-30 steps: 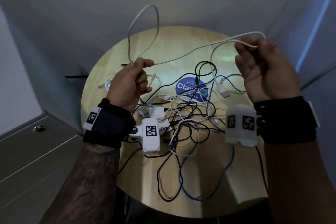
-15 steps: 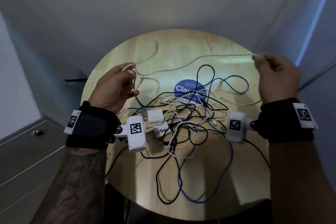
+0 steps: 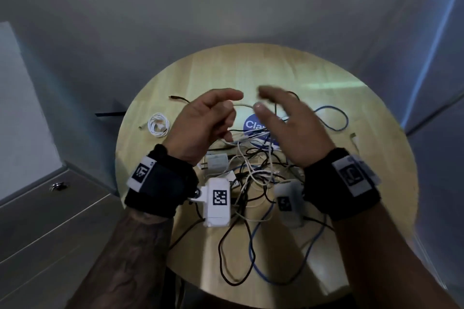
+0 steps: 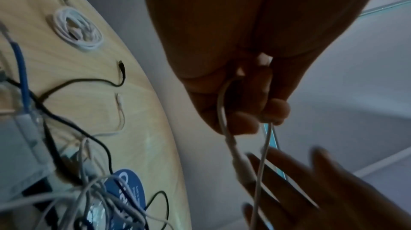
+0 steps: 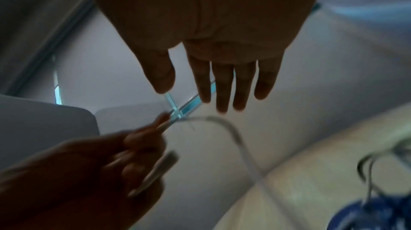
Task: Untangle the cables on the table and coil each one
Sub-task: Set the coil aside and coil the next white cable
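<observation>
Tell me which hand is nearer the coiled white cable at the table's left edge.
Left. The left hand is raised just right of the coiled white cable; the right hand is farther right, above the tangle.

A round wooden table with a pale, light-grained top stands in a corner, plain grey walls behind it. On the tabletop, past the middle, lies a round blue sticker with white lettering, partly covered so only the first letters show. A small white plug adapter sits nearer the front, left of centre. To the left of the table runs a low grey cabinet with long panel seams, and a small shiny metal fitting, perhaps a lock or pull, is set into its top. A glass partition edge shows at far right.
</observation>
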Demonstrator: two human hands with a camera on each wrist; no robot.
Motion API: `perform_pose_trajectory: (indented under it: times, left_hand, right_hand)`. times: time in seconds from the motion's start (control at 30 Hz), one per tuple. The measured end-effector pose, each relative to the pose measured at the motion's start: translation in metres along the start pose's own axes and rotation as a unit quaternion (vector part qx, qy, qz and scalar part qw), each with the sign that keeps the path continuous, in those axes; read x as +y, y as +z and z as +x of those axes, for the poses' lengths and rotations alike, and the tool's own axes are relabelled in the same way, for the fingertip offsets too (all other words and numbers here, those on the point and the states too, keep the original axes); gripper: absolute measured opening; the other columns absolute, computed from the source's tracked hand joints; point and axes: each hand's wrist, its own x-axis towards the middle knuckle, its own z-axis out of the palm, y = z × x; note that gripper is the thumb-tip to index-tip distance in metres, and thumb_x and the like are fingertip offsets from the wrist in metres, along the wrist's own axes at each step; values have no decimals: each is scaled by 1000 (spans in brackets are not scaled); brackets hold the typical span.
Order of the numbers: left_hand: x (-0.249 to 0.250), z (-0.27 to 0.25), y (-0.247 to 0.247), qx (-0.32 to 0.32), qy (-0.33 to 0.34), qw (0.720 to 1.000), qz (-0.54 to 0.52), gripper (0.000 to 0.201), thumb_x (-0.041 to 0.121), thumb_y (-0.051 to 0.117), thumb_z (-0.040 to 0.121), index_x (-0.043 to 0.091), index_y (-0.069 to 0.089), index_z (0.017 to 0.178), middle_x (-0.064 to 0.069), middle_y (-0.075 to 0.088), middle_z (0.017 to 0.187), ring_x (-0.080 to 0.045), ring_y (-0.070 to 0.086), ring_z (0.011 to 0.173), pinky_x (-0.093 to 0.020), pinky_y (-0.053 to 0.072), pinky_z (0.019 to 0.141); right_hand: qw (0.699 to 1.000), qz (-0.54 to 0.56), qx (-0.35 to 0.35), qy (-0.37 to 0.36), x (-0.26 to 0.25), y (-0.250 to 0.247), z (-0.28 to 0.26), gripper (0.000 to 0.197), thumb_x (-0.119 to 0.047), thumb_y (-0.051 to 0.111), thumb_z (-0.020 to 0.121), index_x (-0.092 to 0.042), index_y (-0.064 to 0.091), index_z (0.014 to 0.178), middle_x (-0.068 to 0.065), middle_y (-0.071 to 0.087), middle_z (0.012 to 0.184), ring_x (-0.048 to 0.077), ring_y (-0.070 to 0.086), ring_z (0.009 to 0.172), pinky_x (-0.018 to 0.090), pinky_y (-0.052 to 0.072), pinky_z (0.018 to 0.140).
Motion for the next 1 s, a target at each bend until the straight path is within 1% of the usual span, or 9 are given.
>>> perform_pose_trajectory:
  times: [0.1,0.23,0.3,0.37,0.47,0.6,0.73,0.87,1.0]
  left_hand:
    - [-4,-3,3,10,-21,997,68,24,10,53,99,12,65,120,-6,48,67,-11,33,51,-22,34,48]
    - [-10,-6,-1,-7,-95,983,154,21,20,55,99,5,68,92,3,35,52,-10,26,46,-23,20,49]
    - [-8,-7,0,-54,-142,984,92,26,21,48,100,8,64,84,6,29,50,-11,20,47,-23,18,47]
    - [-2,-7,3,-108,-174,977,-60,24,17,39,96,9,59,85,6,28,50,-11,16,48,-23,19,46]
    - [3,-4,6,-121,-135,949,-257,23,12,32,92,9,54,93,5,35,55,-10,19,51,-22,32,50]
    - [-4,2,-4,26,-45,945,-324,22,12,36,104,9,58,100,1,63,81,-8,60,69,-30,55,77]
    - [-14,4,-7,130,15,974,-186,18,15,42,104,6,57,98,-12,74,97,-25,72,93,-33,57,81]
    - [-21,4,-4,132,45,990,11,19,14,50,102,1,61,95,-11,71,76,-22,64,65,-28,52,65]
    - [-21,1,3,61,24,986,152,23,12,52,100,-7,63,94,-6,67,65,-17,58,54,-24,46,55]
  right_hand:
    - [996,60,-49,37,4,12,2,20,-31,54,98,-21,68,89,-8,67,71,9,62,64,38,56,70]
    - [995,28,94,2,18,-4,12,14,-30,64,92,-25,68,79,-11,67,78,-2,59,70,18,46,69]
    - [992,36,124,-6,25,-5,13,11,-31,67,90,-28,69,79,-7,69,83,-2,60,72,14,45,68]
    - [993,13,117,-2,33,5,13,12,-35,63,92,-29,70,84,-6,69,84,2,59,73,20,47,68]
    - [998,-62,-6,-11,42,30,7,20,-36,52,98,-28,71,102,-14,67,84,5,59,79,27,46,73]
    - [978,-113,-173,-39,33,48,-6,23,-36,49,100,-27,69,104,-10,65,80,5,58,76,29,43,71]
    - [969,-115,-209,-62,12,41,-5,26,-37,53,99,-20,66,83,-7,61,70,4,54,67,29,42,66]
    - [988,-56,-138,-37,-5,20,-3,19,-27,60,92,-21,70,77,-14,67,73,-3,61,74,25,46,70]
    - [997,41,-56,-46,-13,-2,-2,19,-13,62,91,-17,69,74,-9,67,70,-1,59,68,17,43,66]
